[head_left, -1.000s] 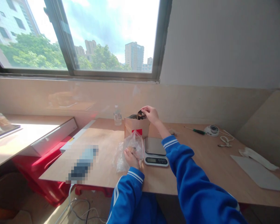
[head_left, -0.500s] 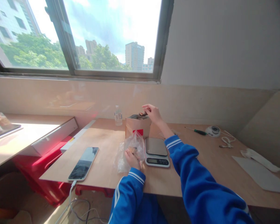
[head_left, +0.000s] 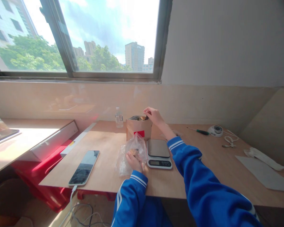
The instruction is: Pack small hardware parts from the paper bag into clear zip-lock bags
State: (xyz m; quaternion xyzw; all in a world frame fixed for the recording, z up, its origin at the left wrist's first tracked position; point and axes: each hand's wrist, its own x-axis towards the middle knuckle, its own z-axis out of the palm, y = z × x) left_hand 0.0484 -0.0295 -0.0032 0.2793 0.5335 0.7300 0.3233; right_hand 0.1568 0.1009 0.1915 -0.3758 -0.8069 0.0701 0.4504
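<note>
My left hand [head_left: 133, 160] is closed on a clear plastic bag [head_left: 130, 151] that stands on the wooden table [head_left: 104, 170] just left of a small digital scale [head_left: 158, 153]. My right hand [head_left: 153, 115] reaches over the open top of a brown paper bag [head_left: 138, 127] with a red label, behind the scale. Its fingers are pinched at the bag's rim over dark contents; what they hold is too small to name. Both arms wear blue sleeves with white stripes.
A phone [head_left: 84, 167] on a cable lies at the table's left front. A small bottle [head_left: 118, 117] stands behind the paper bag. A green screwdriver [head_left: 199, 131], a round white device [head_left: 215, 130], a white cord [head_left: 230, 142] and a white sheet [head_left: 265, 173] lie to the right.
My right hand has lowered a little at the paper bag's opening. The left hand stays on the plastic bag.
</note>
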